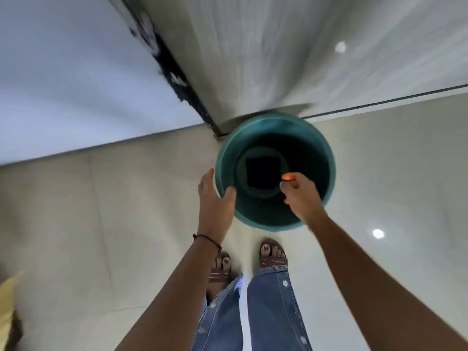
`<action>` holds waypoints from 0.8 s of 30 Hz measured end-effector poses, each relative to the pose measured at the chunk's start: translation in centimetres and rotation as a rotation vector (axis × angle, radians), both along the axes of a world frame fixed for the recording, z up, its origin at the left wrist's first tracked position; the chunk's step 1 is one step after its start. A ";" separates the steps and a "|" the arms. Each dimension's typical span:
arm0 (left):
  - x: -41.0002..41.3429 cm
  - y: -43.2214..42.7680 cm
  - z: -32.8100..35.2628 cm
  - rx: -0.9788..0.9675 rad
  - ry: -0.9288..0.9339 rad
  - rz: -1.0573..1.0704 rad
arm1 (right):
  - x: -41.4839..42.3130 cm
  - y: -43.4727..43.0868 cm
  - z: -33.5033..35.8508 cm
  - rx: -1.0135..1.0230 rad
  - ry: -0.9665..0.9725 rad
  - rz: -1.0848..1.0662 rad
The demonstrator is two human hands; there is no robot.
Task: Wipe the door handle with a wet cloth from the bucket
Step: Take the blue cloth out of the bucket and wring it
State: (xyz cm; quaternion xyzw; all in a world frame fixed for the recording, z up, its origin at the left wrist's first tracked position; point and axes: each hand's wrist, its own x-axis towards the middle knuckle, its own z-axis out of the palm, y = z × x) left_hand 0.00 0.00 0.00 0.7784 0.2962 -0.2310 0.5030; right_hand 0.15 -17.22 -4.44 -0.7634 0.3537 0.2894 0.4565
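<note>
While the camera looks straight down, the glossy floor (126, 224) fills most of the view, laid in large pale beige tiles with thin grout lines and small round light reflections. Above it rise a smooth white wall (63, 72) and a pale, streaky panel (253, 46) that may be the door, though blur leaves this unclear; a dark, rough-edged strip (174, 74) runs between them. Against the foot of that panel stands the round teal plastic bucket (276, 171), its walls smooth and tapering to a darker bottom, where a dark square shape (263, 172) lies flat, possibly the cloth. Two bare forearms reach toward it above blue denim jeans (273, 307) and brown strapped sandals (273, 257). The left hand (215, 198) is spread open and empty, its thumb at the bucket's near rim. The right hand (300, 192) hovers over the bucket's opening with fingers curled loosely inward, pinched near the thumb, gripping nothing visible. A thin black cord (206, 239) circles the left wrist.
</note>
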 end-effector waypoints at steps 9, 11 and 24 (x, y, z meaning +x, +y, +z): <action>1.6 -0.1 -9.9 0.103 -0.352 0.100 | 7.2 0.1 -16.9 -0.136 0.084 0.436; 1.7 0.1 -10.5 0.067 -0.383 0.100 | 7.7 0.6 -19.0 -0.215 0.118 0.562; 1.0 0.4 -3.5 -0.177 0.056 0.174 | 3.6 0.3 -4.7 -0.254 -0.162 0.572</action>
